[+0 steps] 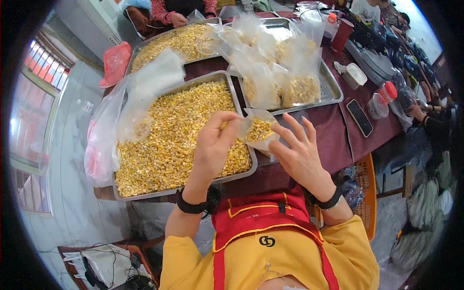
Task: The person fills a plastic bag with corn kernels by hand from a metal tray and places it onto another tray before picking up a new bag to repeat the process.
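Translucent plastic bag of yellow kernels (261,133) | between both hands, beside the silver metal tray (233,177) | mouth up toward camera, long axis roughly upright | left hand (217,137): fingertips bunched at bag's left edge, grip unclear | right hand (299,152): fingers spread, bag's right side | yellow shirt (290,258): black emblem (267,240)

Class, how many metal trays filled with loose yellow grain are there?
2: the near tray, by the left hand, and the far tray, behind it. No others show.
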`<state>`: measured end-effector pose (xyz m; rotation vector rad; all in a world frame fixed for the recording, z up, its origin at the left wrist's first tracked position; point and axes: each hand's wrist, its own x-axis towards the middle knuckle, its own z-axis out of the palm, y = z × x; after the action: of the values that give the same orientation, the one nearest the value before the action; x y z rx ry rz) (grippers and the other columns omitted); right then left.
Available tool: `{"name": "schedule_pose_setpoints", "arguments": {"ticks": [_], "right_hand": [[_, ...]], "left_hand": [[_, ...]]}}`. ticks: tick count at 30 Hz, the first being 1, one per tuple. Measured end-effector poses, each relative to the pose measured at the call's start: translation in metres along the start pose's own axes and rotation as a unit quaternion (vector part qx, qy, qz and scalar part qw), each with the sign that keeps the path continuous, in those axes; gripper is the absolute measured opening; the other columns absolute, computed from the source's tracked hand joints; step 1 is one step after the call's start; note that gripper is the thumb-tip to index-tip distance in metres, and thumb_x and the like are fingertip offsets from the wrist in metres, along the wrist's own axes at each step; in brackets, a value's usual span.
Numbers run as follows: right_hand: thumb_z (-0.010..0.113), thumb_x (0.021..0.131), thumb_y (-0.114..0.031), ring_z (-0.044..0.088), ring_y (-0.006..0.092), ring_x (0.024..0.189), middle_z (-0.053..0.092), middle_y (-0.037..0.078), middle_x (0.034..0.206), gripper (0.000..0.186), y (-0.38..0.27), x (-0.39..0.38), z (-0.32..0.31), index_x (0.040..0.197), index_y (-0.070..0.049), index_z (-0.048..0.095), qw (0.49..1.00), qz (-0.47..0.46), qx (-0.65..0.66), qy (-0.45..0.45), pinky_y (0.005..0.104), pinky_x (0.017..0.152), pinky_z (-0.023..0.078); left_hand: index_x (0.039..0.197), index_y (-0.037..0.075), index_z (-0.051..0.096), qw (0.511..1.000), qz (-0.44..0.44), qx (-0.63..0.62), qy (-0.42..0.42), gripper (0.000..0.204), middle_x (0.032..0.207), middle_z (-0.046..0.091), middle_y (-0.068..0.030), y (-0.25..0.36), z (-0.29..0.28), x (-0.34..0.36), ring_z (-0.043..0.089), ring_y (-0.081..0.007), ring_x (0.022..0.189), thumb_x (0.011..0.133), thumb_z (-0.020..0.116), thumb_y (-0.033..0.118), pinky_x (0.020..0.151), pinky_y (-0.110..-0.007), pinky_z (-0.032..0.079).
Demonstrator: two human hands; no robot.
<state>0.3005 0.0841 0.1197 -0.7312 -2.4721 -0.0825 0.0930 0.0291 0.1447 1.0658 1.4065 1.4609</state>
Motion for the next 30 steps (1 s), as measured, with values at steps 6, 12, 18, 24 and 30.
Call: {"name": "schedule_pose_setpoints", "arguments": {"ticks": [6,12,18,24,30], "right_hand": [[0.065,0.073,-0.017,0.044,0.0285,0.126,0.057,0.005,0.120,0.012,0.004,-0.009,-0.001,0.084,-0.017,0.062,1.000,-0.004,-0.021,0.021,0.0542,0.105,0.024],[0.066,0.071,-0.016,0.044,0.0277,0.125,0.056,0.006,0.119,0.013,-0.007,-0.013,-0.001,0.083,-0.017,0.062,1.000,-0.011,0.017,0.006,0.0564,0.101,0.027],[0.067,0.073,-0.017,0.043,0.0253,0.125,0.056,0.004,0.117,0.015,-0.009,-0.010,0.001,0.086,-0.017,0.061,1.000,-0.011,0.005,0.010,0.0558,0.101,0.027],[0.066,0.073,-0.017,0.045,0.0247,0.124,0.056,0.004,0.115,0.014,-0.007,-0.008,0.003,0.087,-0.016,0.061,1.000,-0.010,-0.008,0.000,0.0540,0.101,0.027],[0.066,0.073,-0.015,0.047,0.0256,0.121,0.058,0.004,0.112,0.015,-0.004,-0.010,0.001,0.088,-0.015,0.061,1.000,0.002,0.001,-0.002,0.0519,0.102,0.028]], "left_hand": [[0.120,0.007,0.053,0.787,0.241,0.543,-0.165,0.039,0.087,0.064,-0.0144,-0.002,0.040,0.007,0.065,-0.0300,0.082,0.082,0.059,0.009,0.065,-0.040,0.051],[0.124,0.010,0.047,0.768,0.220,0.572,-0.185,0.048,0.084,0.065,-0.0142,-0.004,0.034,-0.001,0.066,-0.0318,0.077,0.078,0.060,0.008,0.059,-0.042,0.051],[0.117,0.007,0.051,0.792,0.364,0.460,-0.170,0.041,0.097,0.063,-0.0157,-0.011,0.029,0.008,0.065,-0.0327,0.084,0.078,0.057,0.000,0.067,-0.042,0.053],[0.114,0.007,0.053,0.857,0.239,0.424,-0.167,0.034,0.102,0.062,-0.0163,-0.012,0.036,0.005,0.062,-0.0348,0.094,0.080,0.055,0.004,0.074,-0.042,0.052],[0.115,0.007,0.056,0.846,0.316,0.396,-0.166,0.033,0.104,0.063,-0.0148,-0.033,0.037,0.014,0.063,-0.0341,0.092,0.082,0.056,0.008,0.073,-0.041,0.052]]}}
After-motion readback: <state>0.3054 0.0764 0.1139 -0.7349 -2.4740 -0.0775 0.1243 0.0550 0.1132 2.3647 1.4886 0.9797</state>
